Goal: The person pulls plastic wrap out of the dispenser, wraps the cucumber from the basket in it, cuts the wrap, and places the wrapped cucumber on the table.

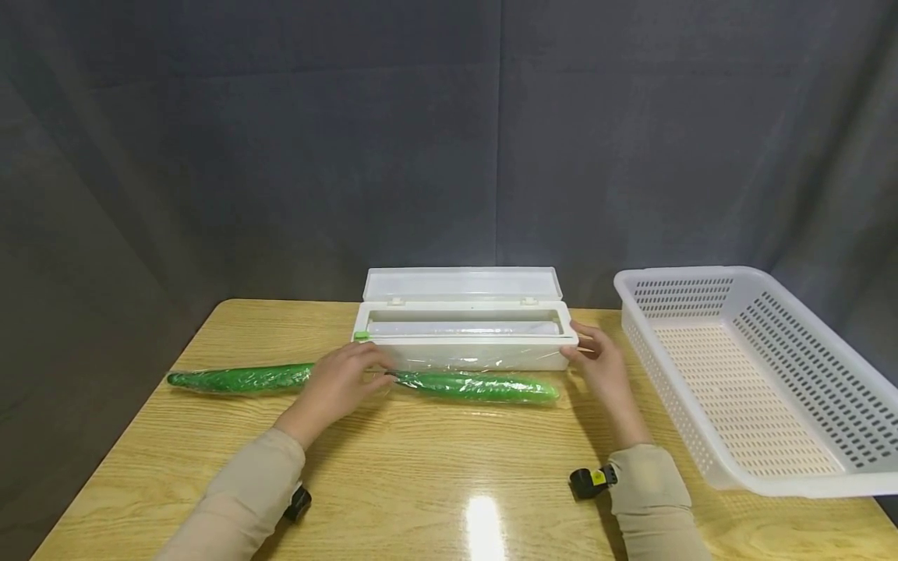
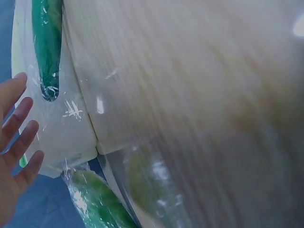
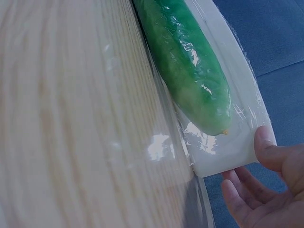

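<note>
A white cling film dispenser [image 1: 459, 354] stands with its lid raised, a roll of film [image 1: 463, 328] inside. My right hand [image 1: 598, 365] grips its right end, thumb on the front face and fingers around the end. Near the left front corner is my left hand [image 1: 345, 382], its fingers spread and holding nothing. Along the dispenser's front lies one cucumber [image 1: 484, 387], with shiny clear film about it; its pale tip shows in the right wrist view. Another cucumber [image 1: 238, 379], covered in film, extends to the left, partly hidden by my left hand.
A white perforated plastic basket [image 1: 754, 389] stands at the right of the wooden table [image 1: 421, 475]. Dark grey cloth [image 1: 449, 156] hangs behind the table. A small green piece [image 1: 361, 336] sits at the dispenser's left end.
</note>
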`<state>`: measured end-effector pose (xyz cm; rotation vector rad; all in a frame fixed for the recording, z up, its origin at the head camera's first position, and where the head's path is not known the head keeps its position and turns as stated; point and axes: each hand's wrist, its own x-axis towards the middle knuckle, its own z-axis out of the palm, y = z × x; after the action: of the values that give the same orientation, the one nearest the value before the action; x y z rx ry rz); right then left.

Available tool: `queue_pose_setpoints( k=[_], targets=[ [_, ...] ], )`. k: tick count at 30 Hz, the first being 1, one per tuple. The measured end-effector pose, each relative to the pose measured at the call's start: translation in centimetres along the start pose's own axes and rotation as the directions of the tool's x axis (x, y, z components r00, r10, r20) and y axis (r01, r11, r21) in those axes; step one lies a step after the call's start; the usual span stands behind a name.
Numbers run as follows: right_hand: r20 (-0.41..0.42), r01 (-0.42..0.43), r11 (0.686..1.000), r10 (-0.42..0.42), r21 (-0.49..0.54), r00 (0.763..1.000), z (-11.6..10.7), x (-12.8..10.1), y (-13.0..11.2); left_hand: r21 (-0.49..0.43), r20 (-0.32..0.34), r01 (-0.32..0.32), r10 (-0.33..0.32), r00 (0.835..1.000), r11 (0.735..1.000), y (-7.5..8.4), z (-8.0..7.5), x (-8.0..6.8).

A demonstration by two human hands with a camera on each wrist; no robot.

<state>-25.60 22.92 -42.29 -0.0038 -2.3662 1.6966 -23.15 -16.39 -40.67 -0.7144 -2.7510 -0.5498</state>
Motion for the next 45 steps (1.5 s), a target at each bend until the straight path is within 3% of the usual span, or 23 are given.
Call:
queue_pose_setpoints(
  k=[10,23,34,45],
  targets=[
    [-0.002,-0.005,1.0,0.005,0.004,1.0,0.0,0.0,0.1,0.034,0.063,-0.029,0.027,0.998,0.999,0.8,0.4,1.0],
    [-0.008,-0.012,1.0,0.012,0.0,1.0,0.0,0.0,0.1,0.047,0.071,-0.034,0.031,0.997,0.998,1.1,0.7,1.0],
    [-0.005,-0.022,1.0,0.022,0.001,1.0,0.0,0.1,0.1,0.019,0.045,-0.02,0.019,0.999,1.0,1.1,0.8,1.0],
    [0.034,-0.028,0.998,0.03,-0.057,0.999,-0.6,0.0,-0.5,0.015,-0.029,-0.03,0.031,0.999,0.999,1.2,0.1,1.2]
  ],
)
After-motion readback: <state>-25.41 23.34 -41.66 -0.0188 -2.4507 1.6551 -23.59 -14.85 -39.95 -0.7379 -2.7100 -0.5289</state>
